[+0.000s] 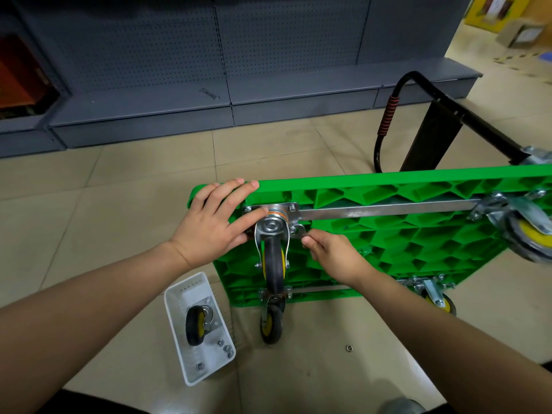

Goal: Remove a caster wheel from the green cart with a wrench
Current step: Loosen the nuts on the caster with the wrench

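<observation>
Shelving: dark grey perforated metal store shelving (179, 55) across the upper frame, low base ledge along the tiled floor; small silver spanner (208, 93) lying on that ledge, upper centre.
Cart: green ribbed plastic platform cart (388, 234) tipped on its side, centre to right, underside toward the camera; black folding handle (433, 115) with orange-ringed grip at upper right.
Left hand: left hand (209, 222) laid flat on the cart's upper left corner — fingers spread, straight, fingertips over the top edge, thumb against the caster's mounting plate.
Right hand: right hand (334, 258) at centre, fingers curled, pinching the handle of a small silver wrench (300, 231).
Wrench: head set on a nut at the right edge of the plate.
Caster: black caster wheel with yellow hub in a silver swivel bracket (273, 252), centre frame, on the cart — between both hands.
Basket: white slotted plastic basket (179, 348) on the floor, lower left, holding a loose black caster (195, 325) and several nuts.
Floor: one stray silver nut (349, 348), lower centre.
</observation>
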